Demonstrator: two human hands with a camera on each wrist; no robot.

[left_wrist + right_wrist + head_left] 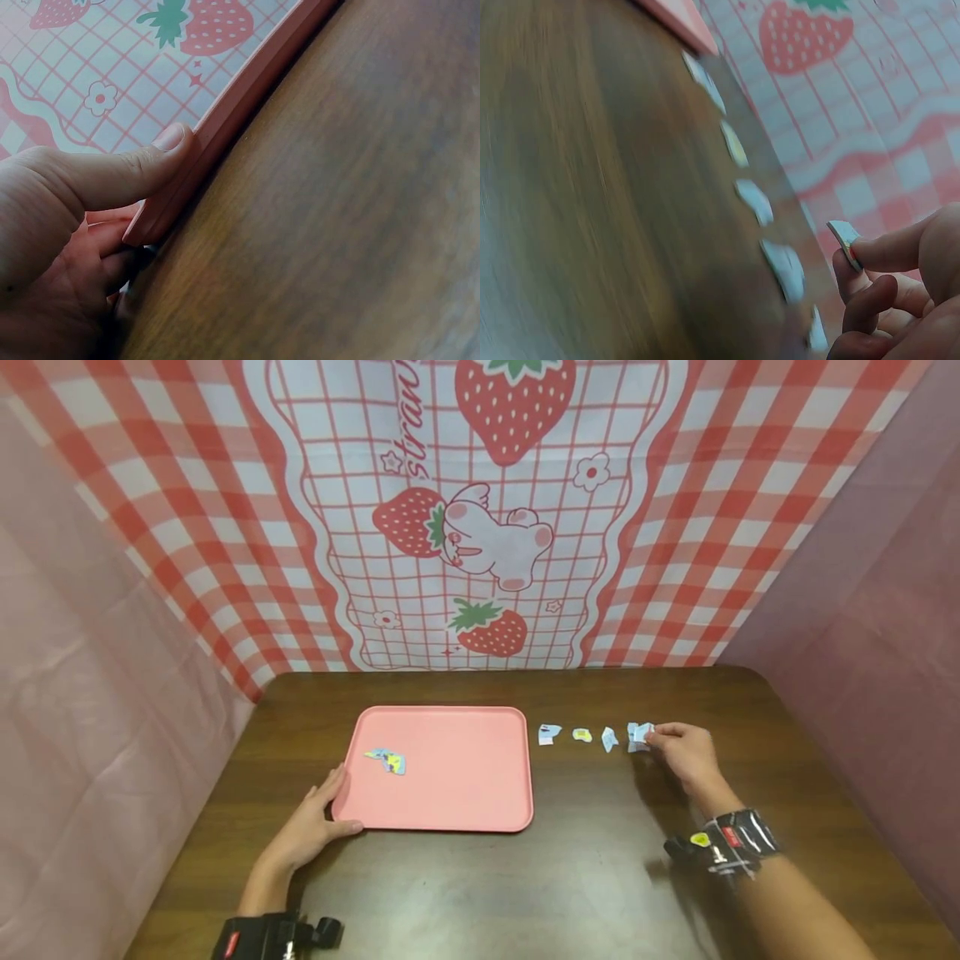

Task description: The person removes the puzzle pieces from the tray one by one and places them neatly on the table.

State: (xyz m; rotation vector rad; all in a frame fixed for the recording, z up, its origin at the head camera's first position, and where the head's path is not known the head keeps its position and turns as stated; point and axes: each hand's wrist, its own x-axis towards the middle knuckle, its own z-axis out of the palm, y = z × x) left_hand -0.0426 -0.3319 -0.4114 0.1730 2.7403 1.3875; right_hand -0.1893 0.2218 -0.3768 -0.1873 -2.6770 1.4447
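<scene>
My left hand [307, 828] grips the near left corner of a pink tray [450, 810], thumb along the front edge and fingers at the left side. In the left wrist view the thumb [142, 169] presses the tray's rim [214, 139]. My right hand [686, 758] is over the table at the right end of a row of pieces. Between thumb and fingers it pinches a small, flat, light blue puzzle piece [845, 238]. Within the tray, toward its left, lie blue and yellow puzzle pieces [392, 763] grouped together.
Between tray and right hand, several irregular puzzle pieces line the brown table [465, 893]: a blue-white one [550, 732], a yellow one [582, 735] and a pale blue one [610, 740] among them. A strawberry-patterned cloth [495, 627] hangs behind; pink cloth flanks both sides.
</scene>
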